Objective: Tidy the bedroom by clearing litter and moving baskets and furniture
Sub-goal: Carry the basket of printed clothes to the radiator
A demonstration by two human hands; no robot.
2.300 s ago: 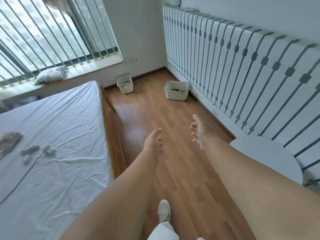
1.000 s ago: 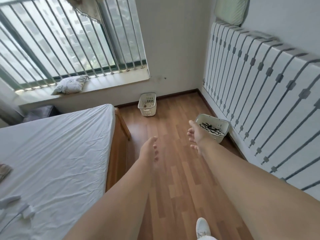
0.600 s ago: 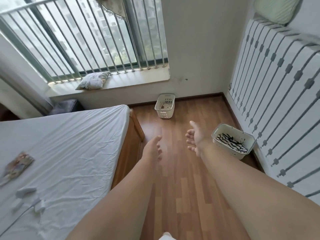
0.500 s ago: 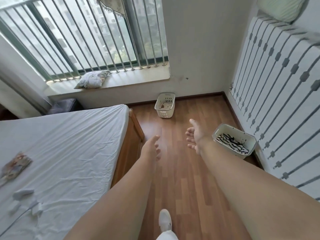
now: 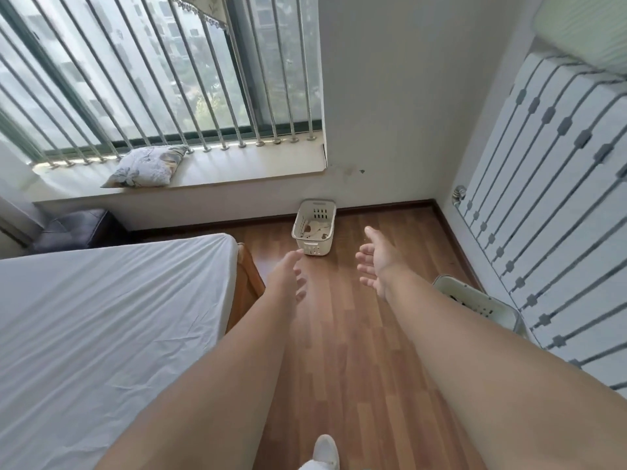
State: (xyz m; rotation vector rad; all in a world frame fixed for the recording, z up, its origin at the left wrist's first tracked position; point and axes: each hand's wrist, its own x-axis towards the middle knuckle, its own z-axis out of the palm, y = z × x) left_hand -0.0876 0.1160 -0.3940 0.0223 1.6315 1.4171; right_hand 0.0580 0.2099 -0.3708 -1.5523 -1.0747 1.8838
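A small white plastic basket (image 5: 314, 228) stands on the wood floor by the wall under the window, with brownish scraps inside. A second white basket (image 5: 475, 300) holding dark striped cloth sits by the right wall, partly hidden behind my right forearm. My left hand (image 5: 288, 276) reaches forward with relaxed fingers, empty, just short of the small basket. My right hand (image 5: 376, 262) is stretched out beside it, palm turned inward, fingers spread, holding nothing. Both hands hover above the floor.
A bed with a white sheet (image 5: 101, 317) and wooden frame (image 5: 247, 283) fills the left. A pillow (image 5: 146, 166) lies on the window sill. A dark stool (image 5: 74, 228) sits in the far left corner. A white slatted panel (image 5: 559, 215) lines the right wall.
I have walked forward along the bed; the small basket is nearer my hands and the striped-cloth basket has slid back beside my right forearm. Both hands stay outstretched and empty.
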